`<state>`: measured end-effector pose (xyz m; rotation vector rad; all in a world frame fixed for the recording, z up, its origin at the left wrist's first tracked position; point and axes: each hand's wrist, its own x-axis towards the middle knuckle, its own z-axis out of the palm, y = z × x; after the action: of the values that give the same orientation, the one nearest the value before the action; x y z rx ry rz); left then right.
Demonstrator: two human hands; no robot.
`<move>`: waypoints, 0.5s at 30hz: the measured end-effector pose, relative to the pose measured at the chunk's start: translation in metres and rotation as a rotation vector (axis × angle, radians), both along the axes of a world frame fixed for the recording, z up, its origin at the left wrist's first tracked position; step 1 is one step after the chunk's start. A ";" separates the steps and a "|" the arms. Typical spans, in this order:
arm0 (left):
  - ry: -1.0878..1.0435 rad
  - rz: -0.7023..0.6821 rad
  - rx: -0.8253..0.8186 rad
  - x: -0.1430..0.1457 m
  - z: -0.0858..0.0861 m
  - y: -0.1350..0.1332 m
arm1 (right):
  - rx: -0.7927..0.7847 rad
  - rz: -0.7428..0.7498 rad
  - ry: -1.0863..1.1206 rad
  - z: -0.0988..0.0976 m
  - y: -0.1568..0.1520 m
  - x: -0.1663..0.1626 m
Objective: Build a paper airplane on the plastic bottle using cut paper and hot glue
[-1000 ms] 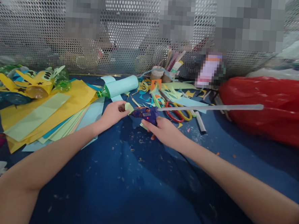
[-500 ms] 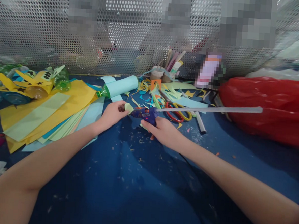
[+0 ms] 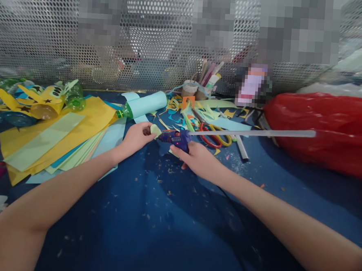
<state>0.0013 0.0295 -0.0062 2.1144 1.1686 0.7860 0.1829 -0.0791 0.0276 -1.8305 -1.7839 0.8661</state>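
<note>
My right hand (image 3: 195, 154) is wrapped round the grip of a dark blue glue gun (image 3: 180, 141), its nozzle pointing left. A long whitish glue stick (image 3: 254, 133) sticks out of the gun's back end. Between the fingertips of my left hand (image 3: 137, 137) is a small pale green paper piece (image 3: 155, 130), held at the nozzle; whether the two touch I cannot tell. Just behind my left hand lies a green bottle (image 3: 127, 111) wrapped in light blue paper (image 3: 147, 105).
Left, coloured paper sheets (image 3: 101, 110) lie beside yellow paper cut-outs (image 3: 48, 101) and plastic bottles (image 3: 75, 98). Behind the gun are scissors (image 3: 211, 138), paper scraps (image 3: 207, 112) and a cup of sticks (image 3: 190, 88). A red plastic bag (image 3: 329, 124) sits right, before a perforated metal screen (image 3: 155, 48).
Almost nothing differs. Both hands, the glue gun and the paper piece stay in practically the same place, with only a slight shift of the view.
</note>
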 end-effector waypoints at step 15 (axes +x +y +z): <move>-0.001 0.022 -0.014 0.000 0.000 -0.001 | 0.044 -0.086 0.060 -0.010 0.010 0.013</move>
<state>0.0014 0.0289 -0.0062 2.0929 1.1953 0.7873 0.1955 -0.0689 0.0177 -1.8196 -1.6621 0.8340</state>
